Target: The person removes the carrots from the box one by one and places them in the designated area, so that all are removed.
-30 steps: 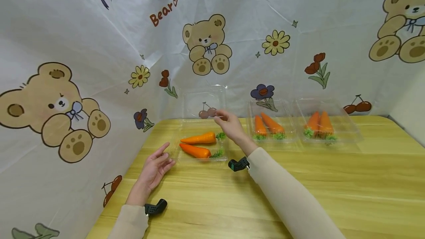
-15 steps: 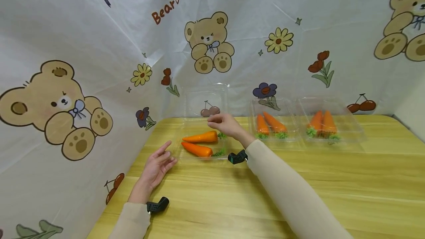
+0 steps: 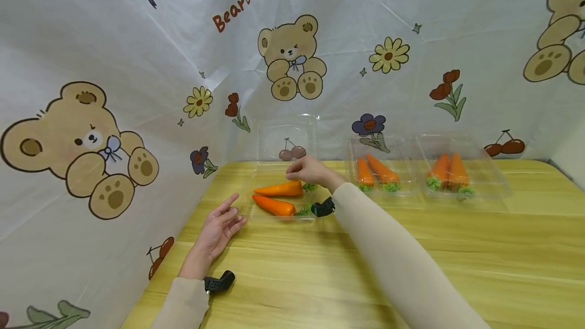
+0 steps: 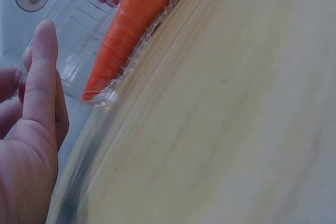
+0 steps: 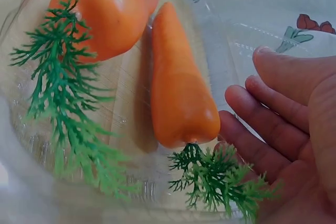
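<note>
Two toy carrots with green tops, a far one (image 3: 278, 189) and a near one (image 3: 275, 206), lie side by side in a clear plastic box (image 3: 260, 219). Its lid (image 3: 269, 141) stands raised at the back. My right hand (image 3: 314, 171) is over the box's far right part with loosely bent fingers; in the right wrist view those fingers (image 5: 262, 140) are close beside the far carrot (image 5: 181, 85) and nothing is between thumb and fingers. My left hand (image 3: 218, 231) stays at the box's left end, fingers extended; the left wrist view shows a finger (image 4: 42, 82) by the clear wall. Contact is unclear.
To the right stand two more clear boxes, the middle one (image 3: 404, 193) and the far right one (image 3: 500, 189), each with two carrots. A printed bear cloth (image 3: 338, 24) hangs behind and left of the wooden table (image 3: 292, 278).
My right hand has come down and left from beside the raised lid to just above the far carrot. The left hand keeps its place. The view has shifted slightly.
</note>
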### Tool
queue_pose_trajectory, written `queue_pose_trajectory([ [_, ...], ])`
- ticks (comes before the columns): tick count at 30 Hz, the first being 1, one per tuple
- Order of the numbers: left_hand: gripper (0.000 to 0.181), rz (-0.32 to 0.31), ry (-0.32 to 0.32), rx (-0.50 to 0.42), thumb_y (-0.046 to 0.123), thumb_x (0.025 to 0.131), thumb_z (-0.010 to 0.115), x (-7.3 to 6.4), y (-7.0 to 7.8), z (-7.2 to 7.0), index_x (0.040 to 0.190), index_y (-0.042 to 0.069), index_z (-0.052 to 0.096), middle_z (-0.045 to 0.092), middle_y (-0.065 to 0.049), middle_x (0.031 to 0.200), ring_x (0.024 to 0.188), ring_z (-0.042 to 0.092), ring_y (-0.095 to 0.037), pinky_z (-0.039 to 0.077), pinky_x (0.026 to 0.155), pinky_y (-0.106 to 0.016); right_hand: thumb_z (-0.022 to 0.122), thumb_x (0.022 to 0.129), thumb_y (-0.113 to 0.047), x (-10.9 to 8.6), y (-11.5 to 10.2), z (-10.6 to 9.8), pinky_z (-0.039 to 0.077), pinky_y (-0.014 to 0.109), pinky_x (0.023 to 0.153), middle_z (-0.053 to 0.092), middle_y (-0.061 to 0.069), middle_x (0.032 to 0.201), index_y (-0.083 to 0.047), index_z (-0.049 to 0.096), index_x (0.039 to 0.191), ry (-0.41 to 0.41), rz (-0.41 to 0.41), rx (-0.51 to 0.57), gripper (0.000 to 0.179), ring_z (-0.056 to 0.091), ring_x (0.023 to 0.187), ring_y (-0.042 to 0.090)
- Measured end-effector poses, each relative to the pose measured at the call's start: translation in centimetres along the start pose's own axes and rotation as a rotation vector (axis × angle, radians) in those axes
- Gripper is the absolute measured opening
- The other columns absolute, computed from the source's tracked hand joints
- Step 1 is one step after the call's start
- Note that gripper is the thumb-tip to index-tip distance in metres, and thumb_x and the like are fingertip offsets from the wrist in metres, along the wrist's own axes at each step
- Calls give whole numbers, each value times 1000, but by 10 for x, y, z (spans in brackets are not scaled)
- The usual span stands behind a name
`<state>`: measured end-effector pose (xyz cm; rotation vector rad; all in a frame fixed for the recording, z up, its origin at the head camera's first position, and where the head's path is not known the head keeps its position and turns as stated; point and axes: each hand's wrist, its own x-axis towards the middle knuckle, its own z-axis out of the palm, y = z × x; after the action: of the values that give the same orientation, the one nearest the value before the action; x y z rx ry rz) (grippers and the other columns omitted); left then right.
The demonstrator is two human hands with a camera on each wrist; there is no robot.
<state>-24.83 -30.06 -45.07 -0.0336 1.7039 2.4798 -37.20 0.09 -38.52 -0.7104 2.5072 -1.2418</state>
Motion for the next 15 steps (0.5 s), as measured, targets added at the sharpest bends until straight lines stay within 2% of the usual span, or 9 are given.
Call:
queue_pose_trajectory([
  [8,59,-8,-10,0,3,108,47,1,1,1,164,10,28,49,5,96,81,66,-10,64,90,-27,74,97,-20,4,-2,5,59,38,102,74,10,124,-7,75,122,-2,1,-31,29,68,114,24],
  [15,61,-10,-16,-8,4,108,48,-1,0,0,165,11,26,49,4,98,82,68,-10,64,89,-26,77,94,-20,9,-2,13,59,34,97,74,8,118,-5,75,122,-16,0,-118,32,67,107,21],
])
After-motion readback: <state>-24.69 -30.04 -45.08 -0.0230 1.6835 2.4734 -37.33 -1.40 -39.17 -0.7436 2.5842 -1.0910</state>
